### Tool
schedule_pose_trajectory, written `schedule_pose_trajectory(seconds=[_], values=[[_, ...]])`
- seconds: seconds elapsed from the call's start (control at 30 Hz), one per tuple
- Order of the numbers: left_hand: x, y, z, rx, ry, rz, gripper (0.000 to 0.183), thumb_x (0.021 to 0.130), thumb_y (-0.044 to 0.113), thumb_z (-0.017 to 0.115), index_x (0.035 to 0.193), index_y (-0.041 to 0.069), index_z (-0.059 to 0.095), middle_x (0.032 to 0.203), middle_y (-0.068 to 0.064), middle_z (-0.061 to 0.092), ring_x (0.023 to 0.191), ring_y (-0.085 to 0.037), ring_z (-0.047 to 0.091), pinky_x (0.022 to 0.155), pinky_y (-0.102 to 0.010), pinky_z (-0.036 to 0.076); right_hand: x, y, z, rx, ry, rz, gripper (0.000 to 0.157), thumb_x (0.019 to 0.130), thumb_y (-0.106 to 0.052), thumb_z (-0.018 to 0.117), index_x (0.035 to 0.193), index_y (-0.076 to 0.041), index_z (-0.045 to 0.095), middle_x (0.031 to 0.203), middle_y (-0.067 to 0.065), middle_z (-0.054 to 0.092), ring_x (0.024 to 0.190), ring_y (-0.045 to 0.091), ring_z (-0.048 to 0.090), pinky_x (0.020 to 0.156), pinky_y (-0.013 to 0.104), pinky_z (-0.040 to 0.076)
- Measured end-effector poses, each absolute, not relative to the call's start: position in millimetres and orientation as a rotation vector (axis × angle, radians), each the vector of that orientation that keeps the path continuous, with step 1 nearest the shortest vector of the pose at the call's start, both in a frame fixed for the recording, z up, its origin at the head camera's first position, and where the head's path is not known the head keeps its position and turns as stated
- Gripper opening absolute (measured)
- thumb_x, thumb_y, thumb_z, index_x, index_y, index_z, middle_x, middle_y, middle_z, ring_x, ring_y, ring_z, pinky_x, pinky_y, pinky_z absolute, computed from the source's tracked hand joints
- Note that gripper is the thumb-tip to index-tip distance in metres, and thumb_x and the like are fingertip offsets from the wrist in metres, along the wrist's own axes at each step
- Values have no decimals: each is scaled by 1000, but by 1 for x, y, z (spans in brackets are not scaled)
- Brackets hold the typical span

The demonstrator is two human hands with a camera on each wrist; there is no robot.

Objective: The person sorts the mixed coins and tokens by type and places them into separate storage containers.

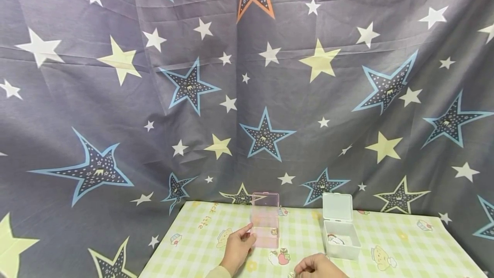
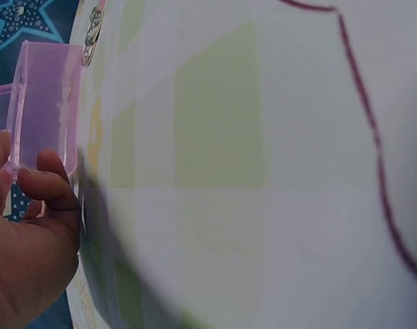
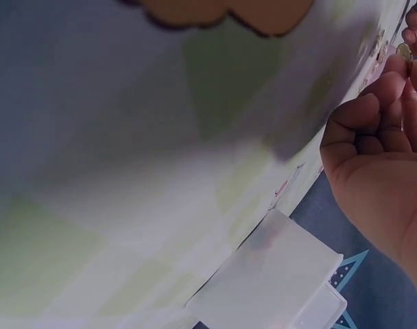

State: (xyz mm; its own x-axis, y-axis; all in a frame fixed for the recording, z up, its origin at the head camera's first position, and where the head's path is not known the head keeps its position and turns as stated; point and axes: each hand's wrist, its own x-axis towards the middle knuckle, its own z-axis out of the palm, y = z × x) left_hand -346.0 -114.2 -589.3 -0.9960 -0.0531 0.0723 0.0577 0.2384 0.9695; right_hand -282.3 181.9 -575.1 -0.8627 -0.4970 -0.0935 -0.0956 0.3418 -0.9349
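A clear pink plastic box [image 1: 265,241] stands on the table with its lid raised. My left hand [image 1: 236,250] grips its near left side, with thumb and finger at the wall; the left wrist view shows the fingers bent against the box [image 2: 47,110]. A small round gold piece [image 1: 274,231] shows through the pink box. My right hand [image 1: 318,267] is low in front, to the right of the pink box. Its thumb and fingertip pinch a gold coin-like disc [image 3: 404,51]. Beyond it stands a white box [image 1: 342,250] with its lid up.
Small gold pieces [image 1: 284,251] lie on the green checked tablecloth [image 1: 185,243] in front of the pink box. Something red and white [image 1: 335,239] sits inside the white box. A grey curtain with stars [image 1: 266,55] hangs behind the table.
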Motion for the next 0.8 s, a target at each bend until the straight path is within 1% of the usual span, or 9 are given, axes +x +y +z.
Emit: schedule_pose_trajectory(seconds=[0.1,0.2,0.3,0.37,0.43,0.47,0.63,0.8], values=[[-345,-114,-588,-1,-2398,-1889,50,95,12,78,142,1,67,100,-7,67,59,-6,57,53,-20,52,-284,182,-573,-483,2254,-1537,17,97,-8,66,103,0,80,82,1,75,67,8,60,62,20,51],[-345,-114,-588,3,-2396,-1891,50,95,12,78,142,2,67,100,-7,67,60,-6,57,53,-20,53,-287,182,-570,-501,2242,-1557,20,97,-7,64,107,3,79,89,5,78,61,5,51,58,18,45],[-345,-113,-588,6,-2396,-1894,50,95,12,78,142,2,67,100,-8,68,60,-6,57,53,-20,53,-290,181,-566,-543,2224,-1586,22,98,-6,63,110,8,76,98,12,80,66,4,55,61,17,47],[-345,-113,-588,5,-2397,-1894,50,96,12,78,143,2,67,100,-7,68,60,-6,57,53,-20,53,-292,181,-565,-568,2228,-1595,23,98,-6,63,111,10,75,100,16,80,72,4,60,66,17,50],[-345,-113,-588,8,-2398,-1895,50,96,12,78,143,2,66,100,-7,68,60,-6,56,53,-20,52,-293,179,-564,-587,2233,-1602,24,98,-6,63,112,11,74,102,18,80,83,6,66,73,17,53],[-345,-113,-587,9,-2397,-1897,50,96,12,78,143,2,66,100,-7,68,60,-6,56,53,-20,52,-294,179,-564,-589,2238,-1605,25,98,-5,62,112,11,74,103,19,79,84,6,66,74,17,53],[-344,-112,-586,21,-2395,-1892,49,95,11,78,142,2,67,100,-7,68,59,-6,56,53,-20,52,-295,174,-561,-568,2249,-1635,27,98,-5,61,114,12,73,105,18,79,86,8,68,75,17,55],[-343,-113,-586,22,-2398,-1885,49,95,11,78,142,2,68,102,-9,68,59,-6,56,52,-20,52,-297,168,-558,-504,2272,-1663,25,99,-8,64,114,8,75,102,11,79,92,17,70,76,21,56]])
